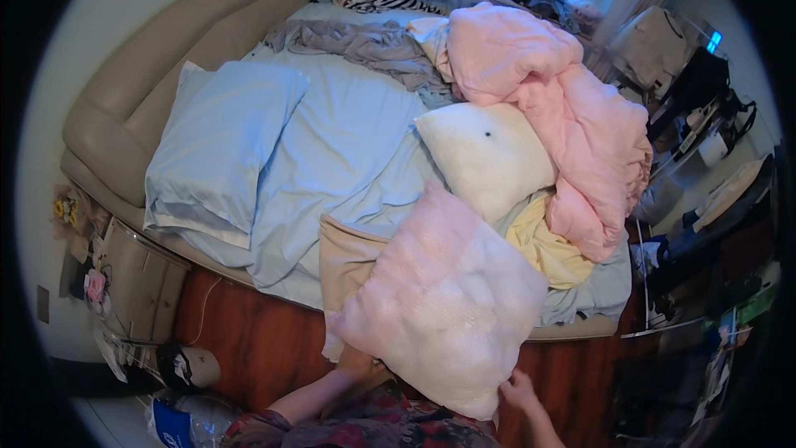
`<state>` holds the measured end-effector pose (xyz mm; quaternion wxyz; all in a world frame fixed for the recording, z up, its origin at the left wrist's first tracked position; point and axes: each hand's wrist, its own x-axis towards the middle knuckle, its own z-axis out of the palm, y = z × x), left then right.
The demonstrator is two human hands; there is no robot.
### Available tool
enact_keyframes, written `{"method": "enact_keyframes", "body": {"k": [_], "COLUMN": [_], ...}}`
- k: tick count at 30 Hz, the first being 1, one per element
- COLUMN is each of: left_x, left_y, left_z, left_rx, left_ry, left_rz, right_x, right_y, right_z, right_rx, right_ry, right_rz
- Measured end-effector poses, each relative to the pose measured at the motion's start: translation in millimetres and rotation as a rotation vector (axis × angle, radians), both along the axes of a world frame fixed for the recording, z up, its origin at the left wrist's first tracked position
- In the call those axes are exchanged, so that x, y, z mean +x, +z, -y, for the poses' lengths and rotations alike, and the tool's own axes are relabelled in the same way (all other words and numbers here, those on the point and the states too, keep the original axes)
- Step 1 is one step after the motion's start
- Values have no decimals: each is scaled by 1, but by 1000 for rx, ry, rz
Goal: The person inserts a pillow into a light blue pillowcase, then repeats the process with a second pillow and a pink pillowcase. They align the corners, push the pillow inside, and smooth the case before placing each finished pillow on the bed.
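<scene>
A square cushion insert [454,305], white with a pinkish part, is held up in front of me at the bed's near edge. My left hand [360,366] is at its lower left edge, with the fingers partly hidden beneath it. My right hand [519,389] pinches the edge near its lower right corner. Behind it on the bed lies a second white cushion [488,155] with a small dark spot. A tan cloth [348,252] hangs over the bed's edge beside the held cushion, and a crumpled yellow cloth [547,242] lies to its right.
On the bed are a light blue pillow [224,143], a pink comforter [578,118] and a bunched grey cloth [373,50]. A beige headboard [180,43] stands left. A nightstand [137,280] and a waste bin [199,366] are at lower left; clothes crowd the right side.
</scene>
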<state>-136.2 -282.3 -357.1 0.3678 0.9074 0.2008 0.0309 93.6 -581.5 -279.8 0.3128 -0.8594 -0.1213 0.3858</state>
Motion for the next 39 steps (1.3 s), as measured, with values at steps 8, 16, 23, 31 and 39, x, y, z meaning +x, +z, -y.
{"method": "enact_keyframes", "body": {"k": [8,16,23,31,39], "left_x": [0,5,25,41,4], "left_y": [9,6,65,94,-21], "left_z": [0,1,3,6,-4], "left_rx": [138,138,-146,-99,328], "left_ry": [5,26,113,142,110], "left_rz": [59,110,190,156,255], "right_x": [88,143,237,160,98], "right_y": [77,102,-62,-50,48], "right_z": [-105,-190,-225,-213,-110], "right_rx": [-250,485,256,197,593], "right_ry": [1081,496,3,276,296], "right_rz": [137,479,940,328,-2]}}
